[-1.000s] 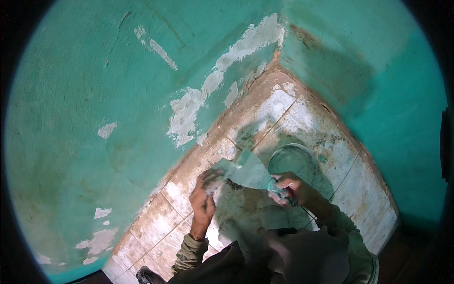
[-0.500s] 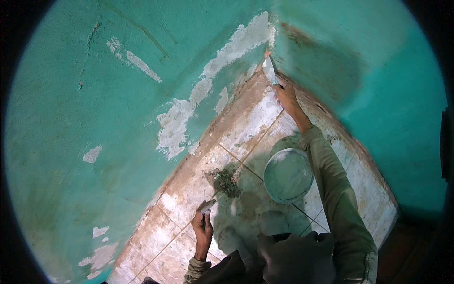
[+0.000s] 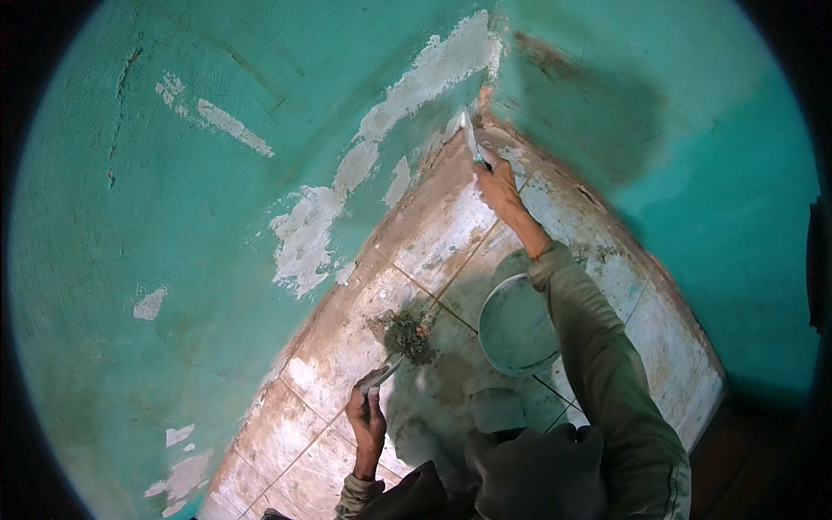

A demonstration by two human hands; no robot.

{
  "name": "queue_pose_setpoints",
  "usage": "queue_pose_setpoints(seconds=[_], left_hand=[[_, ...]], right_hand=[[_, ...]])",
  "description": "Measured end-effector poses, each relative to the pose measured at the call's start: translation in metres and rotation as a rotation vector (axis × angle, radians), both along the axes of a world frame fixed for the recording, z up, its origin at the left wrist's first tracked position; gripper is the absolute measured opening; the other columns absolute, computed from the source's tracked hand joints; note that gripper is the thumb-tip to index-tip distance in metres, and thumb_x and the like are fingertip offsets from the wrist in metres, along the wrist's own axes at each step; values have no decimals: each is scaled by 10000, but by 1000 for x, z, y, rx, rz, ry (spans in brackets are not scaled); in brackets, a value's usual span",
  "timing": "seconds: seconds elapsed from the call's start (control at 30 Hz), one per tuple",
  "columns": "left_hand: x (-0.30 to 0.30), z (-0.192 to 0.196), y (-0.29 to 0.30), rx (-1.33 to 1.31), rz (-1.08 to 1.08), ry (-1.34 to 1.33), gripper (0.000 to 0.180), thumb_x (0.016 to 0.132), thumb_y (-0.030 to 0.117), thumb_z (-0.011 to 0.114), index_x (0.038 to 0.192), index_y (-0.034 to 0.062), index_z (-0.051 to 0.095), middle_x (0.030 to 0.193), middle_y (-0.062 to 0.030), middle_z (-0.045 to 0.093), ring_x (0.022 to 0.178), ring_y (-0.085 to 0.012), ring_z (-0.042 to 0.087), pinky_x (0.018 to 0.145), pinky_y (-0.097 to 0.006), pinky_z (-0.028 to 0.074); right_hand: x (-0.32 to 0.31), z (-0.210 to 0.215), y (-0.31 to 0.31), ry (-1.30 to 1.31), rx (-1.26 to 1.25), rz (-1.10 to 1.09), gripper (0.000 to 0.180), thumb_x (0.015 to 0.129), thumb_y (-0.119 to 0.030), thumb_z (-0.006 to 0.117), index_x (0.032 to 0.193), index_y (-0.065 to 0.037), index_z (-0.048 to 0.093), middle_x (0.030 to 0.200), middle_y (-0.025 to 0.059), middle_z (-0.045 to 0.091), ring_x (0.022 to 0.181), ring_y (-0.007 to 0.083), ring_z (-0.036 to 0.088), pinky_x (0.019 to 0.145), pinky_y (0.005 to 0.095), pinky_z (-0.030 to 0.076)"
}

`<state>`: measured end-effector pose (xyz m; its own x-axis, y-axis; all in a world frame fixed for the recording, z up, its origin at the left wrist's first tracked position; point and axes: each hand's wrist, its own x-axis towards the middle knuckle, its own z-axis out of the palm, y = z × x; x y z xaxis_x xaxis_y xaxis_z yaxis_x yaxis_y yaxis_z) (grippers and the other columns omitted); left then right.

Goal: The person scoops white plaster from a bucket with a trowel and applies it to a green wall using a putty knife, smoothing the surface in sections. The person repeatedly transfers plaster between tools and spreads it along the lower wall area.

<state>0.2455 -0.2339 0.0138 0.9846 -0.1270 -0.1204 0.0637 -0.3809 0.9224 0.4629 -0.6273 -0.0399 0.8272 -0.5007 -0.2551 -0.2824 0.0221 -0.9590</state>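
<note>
My right hand (image 3: 498, 184) is stretched toward the room's corner and grips the handle of a putty knife (image 3: 471, 134). The knife's blade meets the foot of the left green wall (image 3: 208, 225), beside a pale patch of filler. Lower down, my left hand (image 3: 366, 416) is closed round a thin, flat grey piece (image 3: 381, 376), held above the floor; its exact kind is not plain. A round tub (image 3: 518, 334) with pale grey-green paste in it stands on the floor, partly covered by my right sleeve.
Dirty tiles make up the floor (image 3: 316, 390). A small heap of dark debris (image 3: 407, 336) lies between my left hand and the tub. Grey-white filler patches (image 3: 308, 238) streak the left wall; the right wall (image 3: 719, 217) carries a dark shadow near the corner.
My right hand and the putty knife have moved left and slightly down, from the corner onto the left wall's foot. My left hand has barely shifted; the view has turned a little.
</note>
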Motion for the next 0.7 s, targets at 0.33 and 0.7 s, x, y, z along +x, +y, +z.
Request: queue_pose_setpoints(seconds=[0.33,0.7], left_hand=[[-8,-10,4,-67,63,33,250,1014,159,489,1127,-34,601,1048,-118,643,985,-167,558,912,-304,423],[-3,-6,-2,7,8,37,243,1018,148,475,1115,-36,602,1036,-111,638,969,-166,556,893,-295,429]], right_hand=[[30,-9,-38,-33,-84,-176,482,930,-149,557,1403,-81,491,733,10,512,551,99,455,397,259,366],[1,5,2,-7,27,-10,463,950,-123,542,1407,-77,482,720,-6,504,539,77,433,394,237,349]])
